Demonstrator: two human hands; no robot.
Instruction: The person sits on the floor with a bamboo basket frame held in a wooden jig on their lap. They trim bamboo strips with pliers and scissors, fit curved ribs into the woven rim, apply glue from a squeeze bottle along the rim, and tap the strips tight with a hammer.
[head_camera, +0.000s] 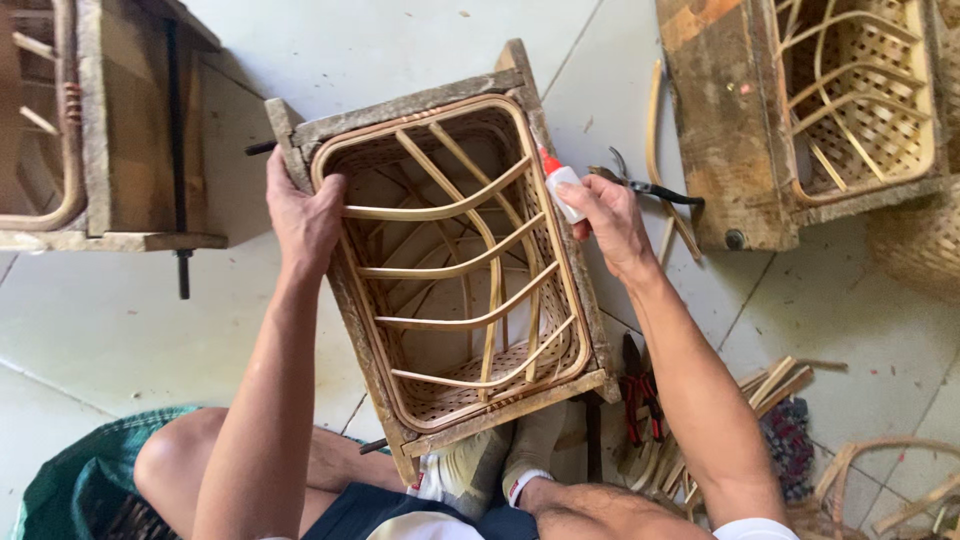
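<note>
A woven cane basket (455, 270) with curved rattan ribs sits inside a rough wooden frame (405, 108) on the floor, in the middle of the view. My left hand (302, 215) grips the frame's left rim, fingers curled over the edge. My right hand (605, 215) holds a small white glue bottle (562, 190) with a red tip, its nozzle touching the basket's right rim near the top corner. My foot in a light shoe (470, 465) rests against the frame's near end.
A second wooden frame with a cane basket (860, 100) stands at the upper right, a third wooden frame (110, 120) at the upper left. Pliers (650, 187) lie behind my right hand, red-handled cutters (637, 395) and rattan strips (770, 385) at the lower right.
</note>
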